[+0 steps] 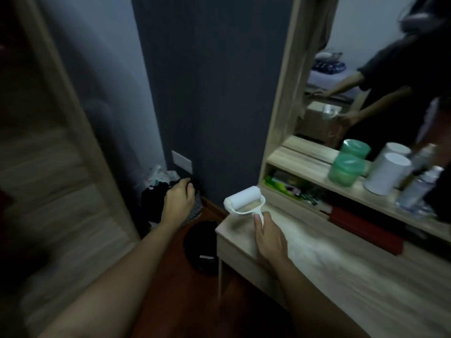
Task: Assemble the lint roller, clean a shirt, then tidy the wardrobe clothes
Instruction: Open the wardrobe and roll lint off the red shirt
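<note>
Dim light is falling on a dark wall and a wooden counter (341, 269) with a mirror (366, 69) at the far right. The right grip (268, 234), a bare hand, is wrapping around the thin white handle of the lint roller (244, 198) and is holding it just above the counter's left corner. The roller is looking light and easy to lift. Its handle is hard plastic, so that is the best place to hold it. The paper roll is probably sticky, so fingers should be staying off it. The left grip (179, 200) is reaching down to a pile of dark clothes (156, 201) in a basket (195, 211) on the floor by the wall. I cannot tell if it is pinching any cloth. The clothes are looking soft and floppy, so grabbing a good bunch should be working best.
</note>
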Motion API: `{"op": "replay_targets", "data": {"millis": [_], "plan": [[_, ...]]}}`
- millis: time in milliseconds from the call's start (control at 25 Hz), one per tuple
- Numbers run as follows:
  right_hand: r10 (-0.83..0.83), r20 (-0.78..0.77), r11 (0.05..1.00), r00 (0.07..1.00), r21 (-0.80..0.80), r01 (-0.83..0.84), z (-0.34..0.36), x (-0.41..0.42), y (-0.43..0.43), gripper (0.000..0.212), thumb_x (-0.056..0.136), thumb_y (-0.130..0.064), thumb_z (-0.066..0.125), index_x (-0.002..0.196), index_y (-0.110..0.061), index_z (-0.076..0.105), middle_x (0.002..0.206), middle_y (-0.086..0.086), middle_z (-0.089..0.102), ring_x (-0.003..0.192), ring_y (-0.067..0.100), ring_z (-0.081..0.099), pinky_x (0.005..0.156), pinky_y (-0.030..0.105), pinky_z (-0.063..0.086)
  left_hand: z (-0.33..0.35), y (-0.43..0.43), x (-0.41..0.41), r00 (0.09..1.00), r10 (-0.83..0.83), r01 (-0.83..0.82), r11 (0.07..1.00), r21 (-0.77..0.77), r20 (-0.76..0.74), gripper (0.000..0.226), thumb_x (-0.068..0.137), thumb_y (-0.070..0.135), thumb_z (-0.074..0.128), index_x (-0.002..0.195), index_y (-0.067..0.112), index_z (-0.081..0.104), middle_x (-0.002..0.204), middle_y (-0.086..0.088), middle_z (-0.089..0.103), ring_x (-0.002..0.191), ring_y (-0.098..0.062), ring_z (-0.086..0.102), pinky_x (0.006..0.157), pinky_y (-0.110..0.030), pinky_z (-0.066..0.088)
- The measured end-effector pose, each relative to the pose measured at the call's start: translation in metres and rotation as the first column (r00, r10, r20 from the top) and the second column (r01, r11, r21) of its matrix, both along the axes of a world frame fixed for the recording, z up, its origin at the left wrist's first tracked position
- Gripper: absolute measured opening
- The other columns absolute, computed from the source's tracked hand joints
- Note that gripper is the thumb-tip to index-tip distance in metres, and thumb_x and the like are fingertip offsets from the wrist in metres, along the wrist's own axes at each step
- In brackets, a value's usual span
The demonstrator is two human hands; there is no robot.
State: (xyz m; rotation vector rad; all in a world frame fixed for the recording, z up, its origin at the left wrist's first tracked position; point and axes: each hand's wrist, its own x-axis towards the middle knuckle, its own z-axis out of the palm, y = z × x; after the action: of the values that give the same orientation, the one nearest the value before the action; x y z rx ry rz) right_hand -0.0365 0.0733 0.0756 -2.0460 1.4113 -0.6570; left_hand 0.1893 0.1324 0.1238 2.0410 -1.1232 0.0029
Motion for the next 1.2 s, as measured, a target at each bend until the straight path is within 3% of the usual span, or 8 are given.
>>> {"op": "replay_targets", "data": {"millis": [400,520,640,840,1040,1200], "plan": [[-0.127,-0.075,0.984,0.989,0.118,0.135,-0.056,-0.094,-0.055,0.028,0.098,-0.038,0.032,0.103,-0.016,0.048,0.09,0.003,0.061,0.083,0.021,0.058,0.069,0.033,0.044,-0.064,-0.096,-0.102,0.957,-0.285,0.29,0.941,0.173,-0.053,0.032,0.098,0.017,0.043,0.123,0.001,0.055,0.114,-0.021,0.064,0.104,-0.036,0.06,0.084,-0.035,0.044],[-0.126,-0.042,0.976,0.991,0.176,0.131,-0.074,-0.102,-0.07,0.031,0.098,-0.037,0.032,0.108,-0.013,0.05,0.097,0.005,0.062,0.089,0.023,0.06,0.076,0.034,0.046,-0.093,-0.107,-0.124,0.942,-0.323,0.335,0.911,0.24,-0.088,0.036,0.097,0.016,0.043,0.129,0.001,0.052,0.125,-0.02,0.06,0.115,-0.031,0.056,0.095,-0.033,0.041],[-0.121,-0.016,0.953,0.992,0.279,0.121,-0.09,-0.107,-0.094,0.032,0.099,-0.039,0.031,0.105,-0.014,0.049,0.096,0.004,0.058,0.093,0.025,0.06,0.076,0.031,0.042,-0.127,-0.122,-0.143,0.929,-0.35,0.369,0.86,0.352,-0.119,0.044,0.099,0.022,0.039,0.14,0.005,0.04,0.147,-0.015,0.04,0.137,-0.025,0.035,0.112,-0.032,0.028],[-0.088,-0.039,0.935,0.995,0.342,0.096,-0.11,-0.104,-0.126,0.042,0.098,-0.044,0.03,0.12,-0.013,0.047,0.112,0.007,0.057,0.107,0.026,0.057,0.091,0.037,0.045,-0.157,-0.141,-0.158,0.932,-0.356,0.343,0.793,0.503,-0.074,0.052,0.101,0.028,0.03,0.148,0.007,0.021,0.157,-0.012,0.018,0.146,-0.023,0.01,0.116,-0.03,0.014],[-0.063,-0.096,0.933,0.993,0.347,0.093,-0.129,-0.095,-0.152,0.047,0.099,-0.034,0.034,0.137,-0.006,0.038,0.136,0.014,0.049,0.123,0.027,0.049,0.104,0.038,0.038,-0.19,-0.152,-0.162,0.944,-0.328,0.283,0.741,0.61,-0.04,0.059,0.101,0.038,0.022,0.151,0.009,0.01,0.159,-0.01,0.006,0.147,-0.022,0.0,0.117,-0.035,0.009],[-0.055,-0.215,0.938,0.975,0.322,0.124,-0.133,-0.094,-0.161,0.046,0.101,-0.033,0.026,0.13,-0.002,0.043,0.132,0.017,0.05,0.121,0.028,0.05,0.099,0.031,0.037,-0.207,-0.153,-0.168,0.948,-0.319,0.231,0.723,0.651,0.018,0.083,0.082,0.052,-0.009,0.15,0.008,0.006,0.159,-0.01,0.002,0.147,-0.023,-0.003,0.117,-0.038,0.004]]}}
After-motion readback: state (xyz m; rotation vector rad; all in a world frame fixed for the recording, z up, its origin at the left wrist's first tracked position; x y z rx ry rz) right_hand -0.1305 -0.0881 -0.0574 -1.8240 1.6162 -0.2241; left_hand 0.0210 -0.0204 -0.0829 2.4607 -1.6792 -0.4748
